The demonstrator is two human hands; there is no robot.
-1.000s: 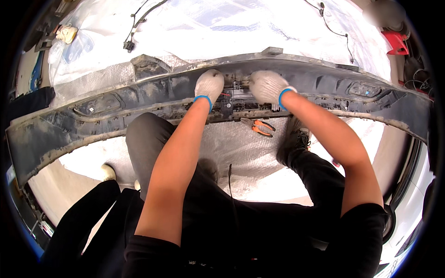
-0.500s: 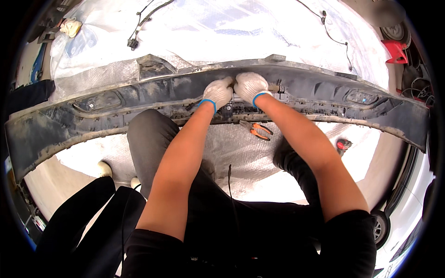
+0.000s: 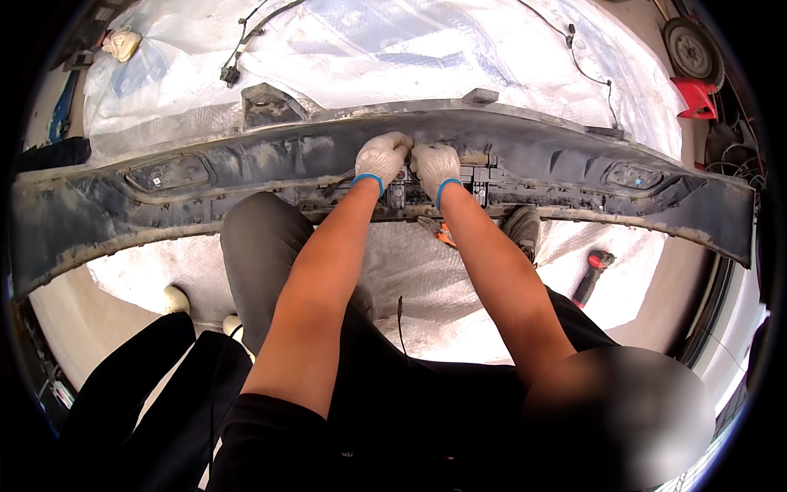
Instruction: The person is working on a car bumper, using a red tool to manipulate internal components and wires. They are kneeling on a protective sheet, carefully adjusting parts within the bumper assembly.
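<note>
A long, dirty black car bumper [image 3: 525, 135] lies across the view, its inner side showing. Both my hands wear white knit gloves with blue cuffs and meet at its middle. My left hand [image 3: 383, 156] is closed at the bumper's central bracket area, fingertips turned inward. Close beside it, my right hand [image 3: 435, 170] is closed too, knuckles up. Whatever the fingers pinch is hidden beneath the gloves. Orange-handled pliers [image 3: 443, 233] lie just below the bumper's near edge, partly covered by my right forearm.
White plastic sheeting [image 3: 361, 61] spreads under and beyond the bumper. Black wiring lies on it, with a connector [image 3: 230, 75] at left and a thin cable [image 3: 590, 70] at right. A red-and-black tool [image 3: 592, 277] lies near right. Another person's black-clad legs [image 3: 135, 377] are at lower left.
My right hand has moved slightly left and down, still closed next to the left. My right forearm now covers part of the pliers. My right shoe has come into view; the view has shifted slightly.
</note>
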